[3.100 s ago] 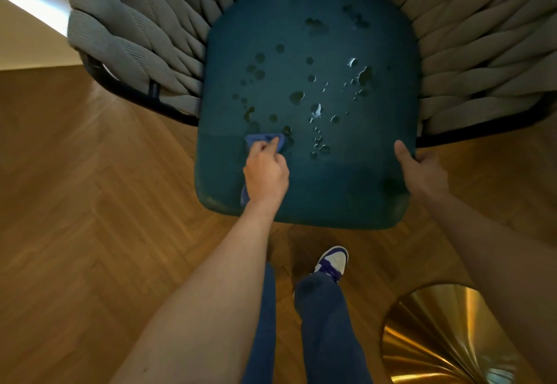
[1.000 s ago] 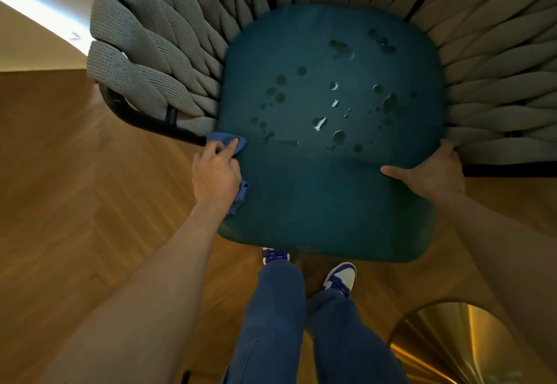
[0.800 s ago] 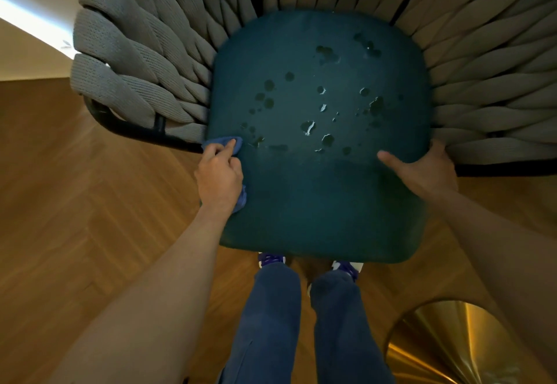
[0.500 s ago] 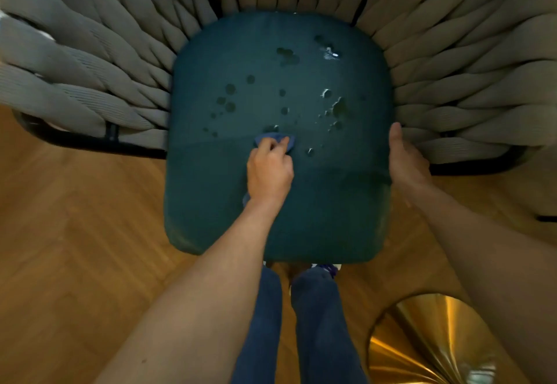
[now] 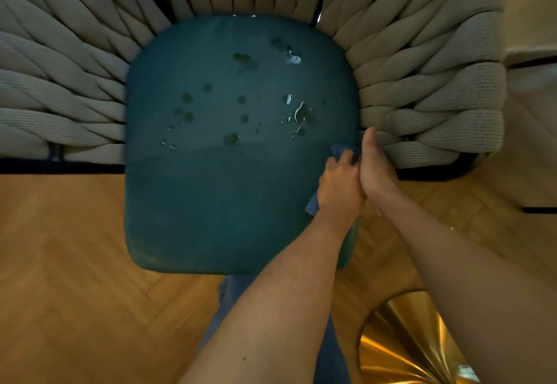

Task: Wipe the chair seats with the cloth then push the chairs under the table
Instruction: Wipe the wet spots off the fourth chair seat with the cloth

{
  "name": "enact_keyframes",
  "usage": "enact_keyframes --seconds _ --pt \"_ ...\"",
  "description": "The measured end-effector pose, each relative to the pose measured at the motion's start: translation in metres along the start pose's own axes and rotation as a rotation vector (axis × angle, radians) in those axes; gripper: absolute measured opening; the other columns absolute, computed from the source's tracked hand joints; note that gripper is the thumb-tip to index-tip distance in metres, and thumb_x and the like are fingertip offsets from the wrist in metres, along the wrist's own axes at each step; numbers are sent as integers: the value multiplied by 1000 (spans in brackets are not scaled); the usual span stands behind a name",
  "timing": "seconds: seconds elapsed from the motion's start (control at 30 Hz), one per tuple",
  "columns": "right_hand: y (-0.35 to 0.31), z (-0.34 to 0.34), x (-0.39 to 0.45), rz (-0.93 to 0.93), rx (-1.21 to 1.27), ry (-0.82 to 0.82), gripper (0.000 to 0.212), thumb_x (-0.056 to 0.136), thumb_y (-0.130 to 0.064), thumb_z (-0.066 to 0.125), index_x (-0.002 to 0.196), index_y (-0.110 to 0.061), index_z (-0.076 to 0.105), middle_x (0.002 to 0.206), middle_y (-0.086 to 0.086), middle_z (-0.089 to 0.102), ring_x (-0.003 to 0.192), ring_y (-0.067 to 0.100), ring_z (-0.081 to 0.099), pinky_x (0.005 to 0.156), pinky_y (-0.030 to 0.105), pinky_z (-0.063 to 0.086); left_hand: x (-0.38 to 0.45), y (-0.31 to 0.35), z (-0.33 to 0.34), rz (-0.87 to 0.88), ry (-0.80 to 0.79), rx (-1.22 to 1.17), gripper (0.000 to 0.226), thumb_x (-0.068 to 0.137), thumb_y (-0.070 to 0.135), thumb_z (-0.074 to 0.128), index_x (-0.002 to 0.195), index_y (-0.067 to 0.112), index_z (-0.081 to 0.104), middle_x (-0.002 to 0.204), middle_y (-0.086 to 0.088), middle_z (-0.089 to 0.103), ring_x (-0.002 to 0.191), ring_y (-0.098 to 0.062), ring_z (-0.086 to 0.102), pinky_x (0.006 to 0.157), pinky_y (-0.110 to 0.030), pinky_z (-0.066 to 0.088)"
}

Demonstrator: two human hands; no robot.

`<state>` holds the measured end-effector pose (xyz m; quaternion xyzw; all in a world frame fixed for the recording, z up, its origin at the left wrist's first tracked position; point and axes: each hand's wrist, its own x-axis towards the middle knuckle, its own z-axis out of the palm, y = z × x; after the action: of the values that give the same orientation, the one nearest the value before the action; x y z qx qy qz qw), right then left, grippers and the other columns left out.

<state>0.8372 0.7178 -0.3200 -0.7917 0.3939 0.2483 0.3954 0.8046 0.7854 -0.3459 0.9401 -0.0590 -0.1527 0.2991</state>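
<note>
Half the teal seat [image 5: 211, 202] now reads wiped: my left hand [image 5: 340, 190], fingers curled on the blue cloth [image 5: 343, 151], has swept from mid-seat to its right edge, beside my right hand [image 5: 376, 172], whose grip I cannot tell. Droplets [image 5: 241, 103] remain toward the seat's back edge.

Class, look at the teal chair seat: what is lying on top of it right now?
On the seat: scattered water drops across the back half, and a blue cloth gripped by the left hand at the right edge. Most of the cloth is hidden under that hand.
</note>
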Motion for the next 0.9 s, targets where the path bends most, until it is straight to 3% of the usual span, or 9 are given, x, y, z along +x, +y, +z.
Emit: enact_keyframes --seconds 0.2,0.3,0.43,0.53,0.67,0.9 --pt "3 3 4 -63 -103 6 74 101 -64 13 132 -13 57 133 12 60 123 30 54 101 36 39 2 -7 -17 74 -3 35 21 90 4 55 108 -2 65 103 -20 57 80 -39 53 56 -45 51" --pt "3 3 3 -69 -135 18 65 103 -60 24 131 -10 56 132 15 60 122 33 54 95 35 40 3 -22 -28 102 -10 113 20 87 4 59 105 5 67 102 -18 57 76 -37 55 55 -43 52" --pt "-6 8 3 -131 -191 8 59 100 -54 47 138 -9 50 137 16 58 126 35 54 100 37 43 1 -54 -49 72 55 169 26 84 6 64 107 17 69 109 -13 59 77 -34 58 52 -40 50" --pt "-14 14 7 -166 -199 -5 75 85 -57 68 138 -8 48 137 12 58 124 32 56 102 41 49 2 -88 -69 0 65 179 29 89 10 59 114 22 67 117 -9 56 87 -34 56 64 -45 52" --pt "-24 24 8 -178 -272 56 103 62 -66 81 138 -8 43 139 11 53 127 32 53 102 47 49 -2 -137 -102 -79 149 200 36 81 -1 64 111 18 70 103 -15 58 77 -38 57 60 -45 52" --pt "-32 37 4 -126 -379 126 116 60 -59 89 145 -7 30 147 15 38 136 35 41 105 49 43 -14 -226 -155 -150 254 278 39 73 -6 65 108 10 72 89 -20 54 67 -39 57 55 -45 52"
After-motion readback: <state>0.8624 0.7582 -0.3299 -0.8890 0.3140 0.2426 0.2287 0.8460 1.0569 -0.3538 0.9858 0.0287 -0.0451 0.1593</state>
